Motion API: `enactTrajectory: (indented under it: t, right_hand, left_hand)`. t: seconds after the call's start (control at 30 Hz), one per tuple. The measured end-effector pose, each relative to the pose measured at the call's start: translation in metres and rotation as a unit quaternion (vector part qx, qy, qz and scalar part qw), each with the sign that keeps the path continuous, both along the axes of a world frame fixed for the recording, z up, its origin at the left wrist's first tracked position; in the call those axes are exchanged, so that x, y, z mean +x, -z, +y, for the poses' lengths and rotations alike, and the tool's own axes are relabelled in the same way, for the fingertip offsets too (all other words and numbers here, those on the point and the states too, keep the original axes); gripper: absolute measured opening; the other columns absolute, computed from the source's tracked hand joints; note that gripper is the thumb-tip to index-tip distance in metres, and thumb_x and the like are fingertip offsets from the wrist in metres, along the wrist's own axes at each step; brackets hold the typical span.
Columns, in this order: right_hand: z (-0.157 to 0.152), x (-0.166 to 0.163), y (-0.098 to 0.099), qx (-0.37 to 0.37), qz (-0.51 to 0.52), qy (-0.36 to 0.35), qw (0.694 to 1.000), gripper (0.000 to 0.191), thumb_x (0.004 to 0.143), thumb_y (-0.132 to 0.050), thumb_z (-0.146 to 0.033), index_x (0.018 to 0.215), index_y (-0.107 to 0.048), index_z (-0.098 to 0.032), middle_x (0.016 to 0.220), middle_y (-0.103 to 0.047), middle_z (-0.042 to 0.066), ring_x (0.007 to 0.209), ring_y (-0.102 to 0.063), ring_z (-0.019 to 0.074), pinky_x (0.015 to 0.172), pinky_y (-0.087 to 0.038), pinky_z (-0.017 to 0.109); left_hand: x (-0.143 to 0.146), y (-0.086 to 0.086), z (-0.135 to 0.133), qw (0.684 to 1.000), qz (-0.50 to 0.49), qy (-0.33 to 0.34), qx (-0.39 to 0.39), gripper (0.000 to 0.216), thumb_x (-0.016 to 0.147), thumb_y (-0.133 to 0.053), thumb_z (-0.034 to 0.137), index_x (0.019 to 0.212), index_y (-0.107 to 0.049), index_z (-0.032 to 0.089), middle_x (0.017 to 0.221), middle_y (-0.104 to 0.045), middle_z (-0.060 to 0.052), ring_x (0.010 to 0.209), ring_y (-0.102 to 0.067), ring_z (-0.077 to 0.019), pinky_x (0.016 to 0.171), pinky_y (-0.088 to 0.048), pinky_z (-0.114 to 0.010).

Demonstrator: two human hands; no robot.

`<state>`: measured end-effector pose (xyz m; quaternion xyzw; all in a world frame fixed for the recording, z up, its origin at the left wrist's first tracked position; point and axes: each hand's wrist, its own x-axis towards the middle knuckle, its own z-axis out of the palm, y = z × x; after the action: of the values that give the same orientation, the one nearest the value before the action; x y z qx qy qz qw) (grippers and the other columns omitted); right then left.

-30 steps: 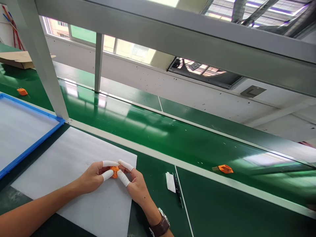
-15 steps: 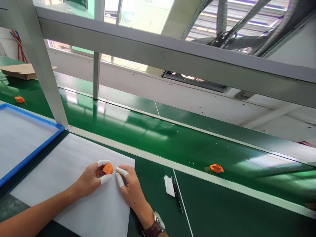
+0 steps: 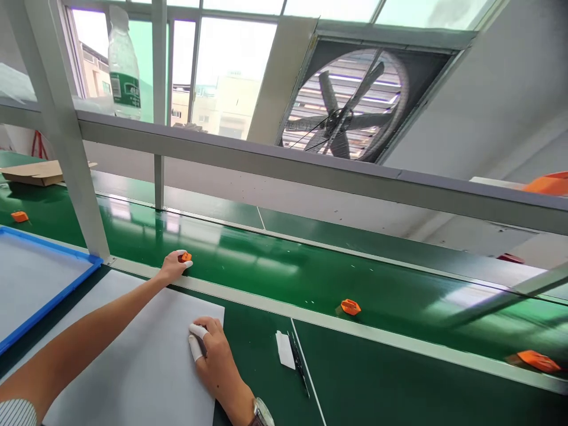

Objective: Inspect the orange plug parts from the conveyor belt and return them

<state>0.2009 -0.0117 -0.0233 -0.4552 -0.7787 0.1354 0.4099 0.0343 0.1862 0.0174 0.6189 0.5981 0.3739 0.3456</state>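
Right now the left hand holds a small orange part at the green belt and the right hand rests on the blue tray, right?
No: the head view shows the right hand resting on the white sheet, not the blue tray. The rest is correct.

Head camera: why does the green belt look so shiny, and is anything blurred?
Head view: bright windows wash out and glare across the green belt; the far-right orange piece is smeared; the orange part in the left hand looks sharp.

Belt: we are seeing glossy green.
Sheet: we are seeing matt white foam.
Orange part: we are seeing smooth plastic.
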Motion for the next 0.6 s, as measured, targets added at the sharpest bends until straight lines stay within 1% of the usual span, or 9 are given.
enactTrajectory:
  t: [0.07,0.13,0.23,0.3,0.37,0.43,0.47,0.53,0.6]
  right_hand:
    - [0.0,0.0,0.0,-0.002,0.0,0.001,1.0,0.029,0.087,-0.054,-0.004,0.106,-0.065,-0.021,0.107,-0.065,0.008,0.099,-0.061,0.0239,0.088,-0.055,0.041]
    - [0.0,0.0,-0.001,-0.005,-0.001,0.002,1.0,0.029,0.086,-0.054,-0.003,0.105,-0.065,-0.022,0.108,-0.065,0.008,0.099,-0.061,0.0239,0.088,-0.056,0.041]
    - [0.0,0.0,-0.001,-0.008,-0.004,0.005,1.0,0.031,0.085,-0.054,-0.002,0.104,-0.066,-0.022,0.107,-0.065,0.008,0.098,-0.06,0.0242,0.088,-0.056,0.042]
    - [0.0,0.0,-0.001,-0.011,-0.011,0.008,1.0,0.031,0.084,-0.053,-0.001,0.104,-0.066,-0.022,0.106,-0.065,0.008,0.097,-0.06,0.0245,0.087,-0.056,0.042]
    - [0.0,-0.001,0.0,-0.01,-0.021,0.012,1.0,0.033,0.084,-0.051,0.0,0.103,-0.067,-0.022,0.106,-0.065,0.009,0.097,-0.06,0.0252,0.085,-0.057,0.043]
    - [0.0,0.0,-0.001,-0.002,-0.026,0.012,1.0,0.035,0.083,-0.051,0.0,0.104,-0.067,-0.022,0.108,-0.065,0.01,0.098,-0.061,0.026,0.084,-0.058,0.043]
    - [-0.001,0.0,-0.001,0.0,-0.025,0.011,1.0,0.036,0.083,-0.051,0.001,0.105,-0.067,-0.022,0.109,-0.065,0.01,0.099,-0.061,0.0261,0.084,-0.058,0.043]
    - [-0.002,0.001,-0.002,-0.002,-0.018,0.004,1.0,0.038,0.083,-0.05,0.001,0.107,-0.067,-0.023,0.112,-0.065,0.01,0.101,-0.061,0.0257,0.087,-0.057,0.043]
    - [-0.002,0.002,-0.002,-0.009,-0.014,0.0,1.0,0.039,0.085,-0.048,0.001,0.108,-0.067,-0.024,0.113,-0.065,0.009,0.102,-0.06,0.0252,0.087,-0.057,0.043]
  left_hand:
    - [-0.001,0.0,0.012,1.0,0.006,-0.017,0.006,0.03,0.096,-0.062,0.034,0.119,-0.062,0.015,0.12,-0.064,-0.009,0.104,-0.065,-0.0237,0.089,-0.055,-0.045]
    - [-0.003,0.001,0.012,0.999,0.01,-0.04,0.021,0.032,0.095,-0.063,0.033,0.121,-0.061,0.015,0.121,-0.063,-0.01,0.104,-0.065,-0.0238,0.089,-0.055,-0.045]
    - [-0.006,0.002,-0.009,0.996,0.014,-0.065,0.061,0.042,0.089,-0.067,0.028,0.127,-0.058,0.013,0.123,-0.062,-0.013,0.105,-0.063,-0.0253,0.09,-0.053,-0.042]
    - [-0.007,0.003,-0.035,0.995,0.011,-0.044,0.089,0.043,0.088,-0.064,0.027,0.127,-0.059,0.013,0.122,-0.062,-0.014,0.1,-0.064,-0.0241,0.085,-0.053,-0.037]
    - [-0.007,0.006,-0.067,0.994,0.005,0.018,0.111,0.033,0.088,-0.06,0.029,0.118,-0.065,0.017,0.118,-0.064,-0.011,0.089,-0.066,-0.0203,0.077,-0.054,-0.033]
    - [-0.007,0.009,-0.098,0.988,0.003,0.089,0.124,0.023,0.084,-0.062,0.024,0.104,-0.071,0.021,0.114,-0.067,-0.007,0.084,-0.065,-0.0183,0.072,-0.054,-0.03]
    - [-0.007,0.011,-0.111,0.984,0.002,0.126,0.129,0.021,0.082,-0.061,0.02,0.1,-0.072,0.022,0.11,-0.069,-0.006,0.084,-0.065,-0.0178,0.07,-0.054,-0.028]
    - [-0.007,0.017,-0.129,0.963,0.021,0.217,0.16,0.026,0.08,-0.057,0.011,0.098,-0.072,0.023,0.105,-0.07,-0.006,0.086,-0.065,-0.0182,0.069,-0.053,-0.027]
    - [-0.006,0.023,-0.137,0.935,0.051,0.292,0.194,0.031,0.078,-0.053,0.005,0.099,-0.07,0.02,0.104,-0.07,-0.008,0.091,-0.065,-0.0203,0.075,-0.054,-0.029]
